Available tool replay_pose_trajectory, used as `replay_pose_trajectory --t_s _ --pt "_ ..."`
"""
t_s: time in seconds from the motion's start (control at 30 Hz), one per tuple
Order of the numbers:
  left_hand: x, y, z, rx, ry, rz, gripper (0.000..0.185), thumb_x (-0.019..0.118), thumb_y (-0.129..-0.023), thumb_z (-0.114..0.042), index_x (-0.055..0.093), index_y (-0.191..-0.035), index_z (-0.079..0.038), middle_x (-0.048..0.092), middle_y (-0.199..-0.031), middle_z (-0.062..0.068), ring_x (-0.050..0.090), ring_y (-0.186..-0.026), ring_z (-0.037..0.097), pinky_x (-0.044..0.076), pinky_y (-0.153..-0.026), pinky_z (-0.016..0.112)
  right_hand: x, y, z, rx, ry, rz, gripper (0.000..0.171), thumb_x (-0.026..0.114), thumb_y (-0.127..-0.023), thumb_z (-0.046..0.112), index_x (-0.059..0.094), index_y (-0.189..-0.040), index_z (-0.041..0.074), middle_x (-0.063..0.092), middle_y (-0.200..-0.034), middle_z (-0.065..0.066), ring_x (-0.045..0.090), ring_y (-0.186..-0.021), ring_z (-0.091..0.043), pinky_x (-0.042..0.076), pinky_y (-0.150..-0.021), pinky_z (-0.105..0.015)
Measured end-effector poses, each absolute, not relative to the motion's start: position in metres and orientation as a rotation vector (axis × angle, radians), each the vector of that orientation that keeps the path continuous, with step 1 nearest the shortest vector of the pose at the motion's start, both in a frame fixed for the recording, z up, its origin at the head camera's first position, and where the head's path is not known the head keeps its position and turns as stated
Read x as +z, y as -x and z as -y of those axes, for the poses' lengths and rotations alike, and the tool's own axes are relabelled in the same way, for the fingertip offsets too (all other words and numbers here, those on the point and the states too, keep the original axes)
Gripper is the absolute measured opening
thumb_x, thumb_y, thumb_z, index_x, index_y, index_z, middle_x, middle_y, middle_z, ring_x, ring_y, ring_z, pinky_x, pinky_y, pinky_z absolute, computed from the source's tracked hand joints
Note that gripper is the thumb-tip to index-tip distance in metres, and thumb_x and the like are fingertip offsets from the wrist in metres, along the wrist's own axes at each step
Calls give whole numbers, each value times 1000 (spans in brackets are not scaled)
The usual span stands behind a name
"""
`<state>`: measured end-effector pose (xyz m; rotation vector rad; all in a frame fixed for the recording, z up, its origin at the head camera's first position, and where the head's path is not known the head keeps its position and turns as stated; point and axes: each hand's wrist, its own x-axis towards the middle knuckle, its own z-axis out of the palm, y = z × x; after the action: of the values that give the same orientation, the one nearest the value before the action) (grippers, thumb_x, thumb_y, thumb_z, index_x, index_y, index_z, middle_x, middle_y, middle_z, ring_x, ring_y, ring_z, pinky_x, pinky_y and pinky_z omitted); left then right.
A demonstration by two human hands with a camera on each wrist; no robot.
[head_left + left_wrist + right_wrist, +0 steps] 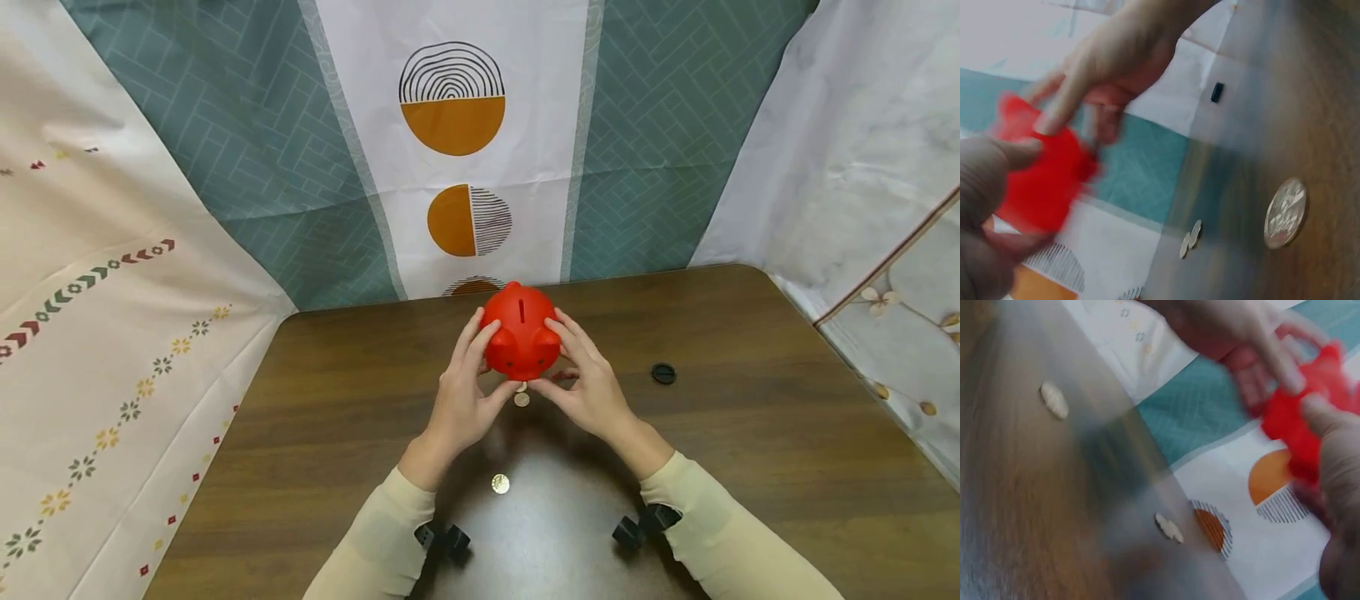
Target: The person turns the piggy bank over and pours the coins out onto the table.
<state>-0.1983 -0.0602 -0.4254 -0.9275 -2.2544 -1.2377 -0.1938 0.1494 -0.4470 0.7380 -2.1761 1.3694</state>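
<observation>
Two hands hold a red piggy bank just above the desk.

The left hand [463,392] and right hand [585,385] each wrap their grip round one side of the red piggy bank [522,332], which sits up near 12 o'clock on the brown desk [750,467]. Small coins [521,397] lie right under it, so I think coins are being shaken out. Another coin [500,483] lies toward 6 o'clock. A black plug [663,373] lies off at 3 o'clock. Next the hands may need to keep a firm hold and tip it. Both wrist views are blurry, and the hole under the bank is hidden.
</observation>
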Motion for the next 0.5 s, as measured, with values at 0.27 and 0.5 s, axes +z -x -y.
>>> replay_pose_trajectory --t_s 0.27,0.5 --pt "-431 201 67 -1409 788 2508 87 80 -79 -16 30 -150 -24 24 -156 4 66 -97 26 57 -77 34 -454 196 -147 1493 -638 2385 84 80 -79 27 34 -149 29 41 -147 -2 67 -99 -28 57 -61 -25" --pt "-429 202 64 -1391 822 2430 88 80 -78 -13 30 -150 -25 24 -156 1 65 -100 22 57 -77 33 -446 195 -148 1445 -642 2364 84 81 -78 23 35 -149 28 36 -151 -4 66 -100 -30 57 -63 -25"
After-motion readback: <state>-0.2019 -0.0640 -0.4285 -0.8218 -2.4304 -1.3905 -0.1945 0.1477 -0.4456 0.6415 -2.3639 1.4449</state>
